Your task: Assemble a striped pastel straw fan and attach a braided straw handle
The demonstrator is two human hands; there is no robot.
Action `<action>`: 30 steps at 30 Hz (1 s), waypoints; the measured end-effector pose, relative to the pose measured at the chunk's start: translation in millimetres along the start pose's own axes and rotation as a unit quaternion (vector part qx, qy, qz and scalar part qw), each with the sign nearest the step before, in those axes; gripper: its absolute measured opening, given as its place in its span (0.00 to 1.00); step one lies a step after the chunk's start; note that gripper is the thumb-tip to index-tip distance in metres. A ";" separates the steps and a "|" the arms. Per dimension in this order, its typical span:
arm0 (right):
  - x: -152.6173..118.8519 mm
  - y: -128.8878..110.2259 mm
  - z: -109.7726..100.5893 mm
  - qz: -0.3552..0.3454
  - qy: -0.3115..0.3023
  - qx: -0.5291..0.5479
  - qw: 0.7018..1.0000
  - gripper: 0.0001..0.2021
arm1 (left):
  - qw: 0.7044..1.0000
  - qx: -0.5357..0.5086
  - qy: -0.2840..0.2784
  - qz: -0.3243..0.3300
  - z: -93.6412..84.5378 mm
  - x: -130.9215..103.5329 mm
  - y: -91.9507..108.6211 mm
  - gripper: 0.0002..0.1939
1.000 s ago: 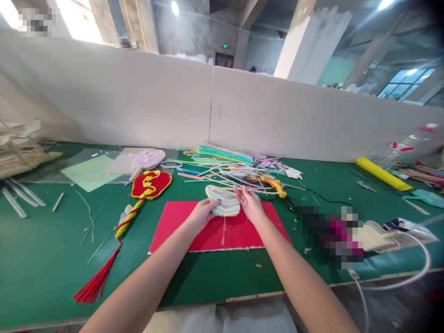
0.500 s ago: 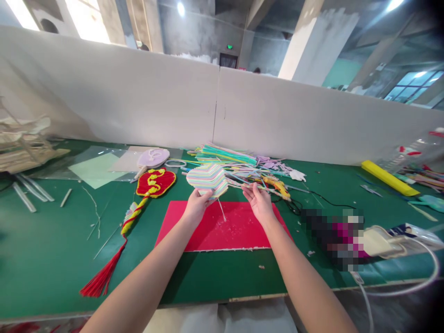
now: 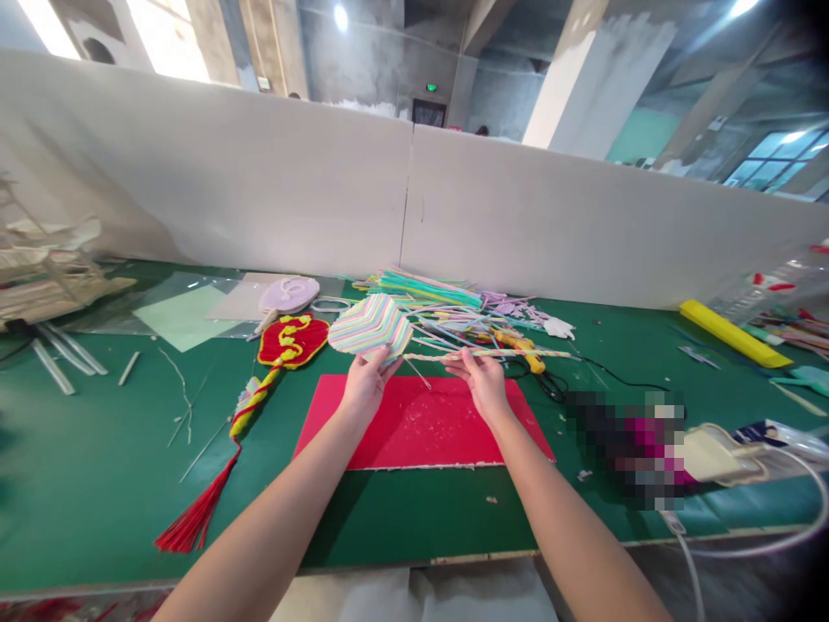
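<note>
Pastel-striped fan panel [image 3: 370,326] is pinched at its lower edge by the left hand [image 3: 364,386], lifted above the red mat [image 3: 420,428]. A thin twisted rod [image 3: 492,353], gripped by the right hand [image 3: 483,380], extends rightward. Both are judged light, bendable, easily crushed; edges are best held.

Head-worn view, forward-down over green table [image 3: 97,484]

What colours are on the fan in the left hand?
Pastel zigzag stripes on the fan: pink, yellow, green, blue; head view.
</note>
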State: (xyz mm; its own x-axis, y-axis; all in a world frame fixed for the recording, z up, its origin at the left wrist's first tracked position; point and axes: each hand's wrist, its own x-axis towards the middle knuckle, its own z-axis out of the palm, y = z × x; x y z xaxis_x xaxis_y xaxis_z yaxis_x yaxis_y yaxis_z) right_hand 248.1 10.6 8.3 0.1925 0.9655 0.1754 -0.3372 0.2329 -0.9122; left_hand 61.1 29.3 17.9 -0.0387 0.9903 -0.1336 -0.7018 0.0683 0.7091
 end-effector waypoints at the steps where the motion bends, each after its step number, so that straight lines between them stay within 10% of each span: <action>1: 0.1 0.1 0.0 0.001 0.002 -0.002 1.000 0.11 | 1.000 0.002 -0.004 0.004 -0.3 0.3 -0.3 0.13; 30: -11.1 0.4 12.4 -0.053 -0.016 -0.122 0.991 0.10 | 0.998 -0.028 0.023 0.060 -0.8 1.6 -8.8 0.20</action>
State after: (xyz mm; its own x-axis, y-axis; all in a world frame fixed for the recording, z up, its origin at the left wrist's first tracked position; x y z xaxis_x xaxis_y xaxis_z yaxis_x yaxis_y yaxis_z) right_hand 234.4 1.4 10.5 0.1849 0.9412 0.2827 -0.0836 0.3016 -0.9497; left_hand 66.6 30.2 10.9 -0.1572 0.9841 -0.0831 -0.7287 -0.0588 0.6823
